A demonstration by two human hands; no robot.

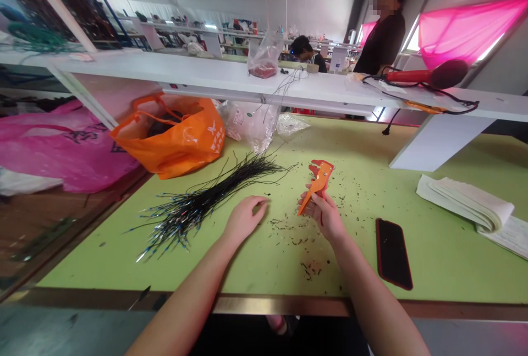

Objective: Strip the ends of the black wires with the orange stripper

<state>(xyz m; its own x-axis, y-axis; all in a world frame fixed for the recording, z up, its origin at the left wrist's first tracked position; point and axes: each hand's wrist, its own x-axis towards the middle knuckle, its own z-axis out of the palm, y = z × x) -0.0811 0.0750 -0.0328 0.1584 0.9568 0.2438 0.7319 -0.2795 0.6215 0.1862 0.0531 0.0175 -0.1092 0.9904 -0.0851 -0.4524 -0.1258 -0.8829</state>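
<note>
Just right of a long bundle of thin black wires (214,188), some with blue tips and bare metal ends, my left hand (246,217) rests low over the green tabletop. Its thumb and fingers are drawn together; anything between them is too small to tell. A tiny black piece lies by the fingertips. My right hand (325,215) is wrapped round the handles of an orange and red wire stripper (322,177), whose jaws point away from me. Small dark scraps (310,270) are scattered below and around both hands.
A black phone with a red edge (394,253) and folded white cloth or paper (466,202) lie right. An orange bag (177,138) and clear plastic bags (251,122) stand behind the wires. A white shelf (198,72) crosses the back; two people are beyond.
</note>
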